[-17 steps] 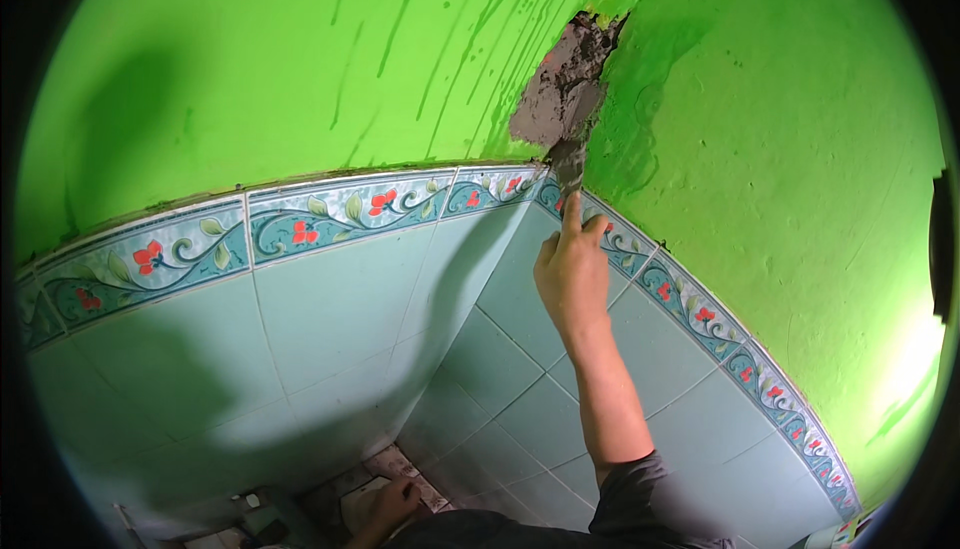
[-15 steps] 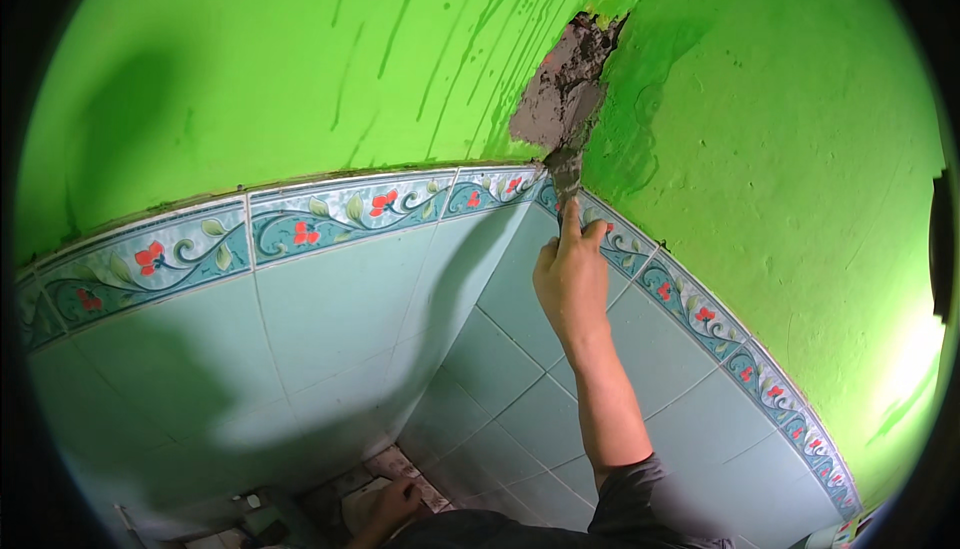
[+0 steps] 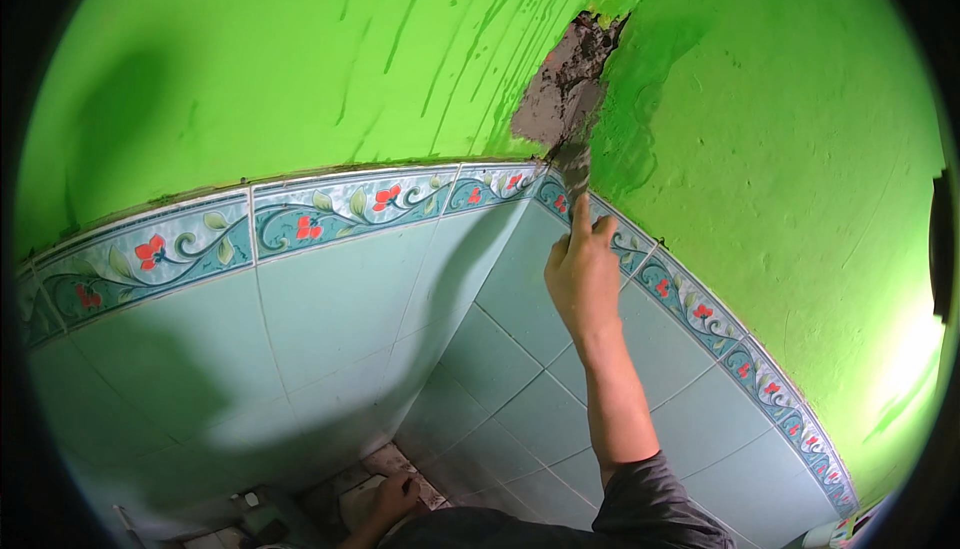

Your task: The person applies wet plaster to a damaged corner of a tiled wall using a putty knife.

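Observation:
My right hand (image 3: 585,279) grips a putty knife (image 3: 573,164), index finger stretched toward its mortar-smeared blade, which rests at the bottom of a rough grey mortar patch (image 3: 560,89) in the wall corner, just above the floral border tiles (image 3: 385,196). The knife's handle is mostly hidden by my fingers. My left hand (image 3: 397,494) hangs low at the bottom of the view with curled fingers; whether anything is in it I cannot make out.
Bright green painted walls (image 3: 770,129) with drips and stains meet above pale teal wall tiles (image 3: 340,299). A dark object (image 3: 938,249) stands at the far right edge. Low at the bottom left are dim objects (image 3: 265,514) I cannot identify and a bit of tiled floor (image 3: 390,457).
My right hand and the putty knife have shifted slightly right, with the blade tilted a little differently at the patch's lower edge. My left hand stays much as it was.

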Demonstrator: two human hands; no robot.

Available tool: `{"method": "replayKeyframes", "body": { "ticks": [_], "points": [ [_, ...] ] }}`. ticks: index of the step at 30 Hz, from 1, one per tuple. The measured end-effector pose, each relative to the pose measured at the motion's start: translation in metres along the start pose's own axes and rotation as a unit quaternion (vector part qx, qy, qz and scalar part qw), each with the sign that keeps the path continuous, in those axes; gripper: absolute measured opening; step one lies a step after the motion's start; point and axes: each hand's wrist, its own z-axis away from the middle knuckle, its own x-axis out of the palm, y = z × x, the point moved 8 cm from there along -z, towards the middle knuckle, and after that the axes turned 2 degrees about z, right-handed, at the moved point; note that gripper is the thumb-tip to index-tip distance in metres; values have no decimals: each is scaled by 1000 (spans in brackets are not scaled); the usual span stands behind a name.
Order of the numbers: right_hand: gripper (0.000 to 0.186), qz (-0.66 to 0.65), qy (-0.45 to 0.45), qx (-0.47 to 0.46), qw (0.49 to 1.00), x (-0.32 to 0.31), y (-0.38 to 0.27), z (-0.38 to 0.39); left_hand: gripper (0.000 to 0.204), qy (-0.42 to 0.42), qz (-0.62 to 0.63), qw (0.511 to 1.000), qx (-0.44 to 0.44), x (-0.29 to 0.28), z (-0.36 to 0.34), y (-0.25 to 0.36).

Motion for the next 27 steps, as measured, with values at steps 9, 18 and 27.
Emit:
{"method": "replayKeyframes", "body": {
  "ticks": [9, 18, 27],
  "points": [
    [52, -169, 78, -60, 981, -31, 17, 13, 24, -29, -9, 999, -33, 3, 8, -18],
    [51, -292, 90, -44, 951, 9, 44, -2, 25, 1, -34, 999, 9, -10, 9, -12],
    [52, -370, 113, -50, 921, 21, 42, -19, 34, -76, -106, 982, -134, -8, 25, -29]
  ]
}}
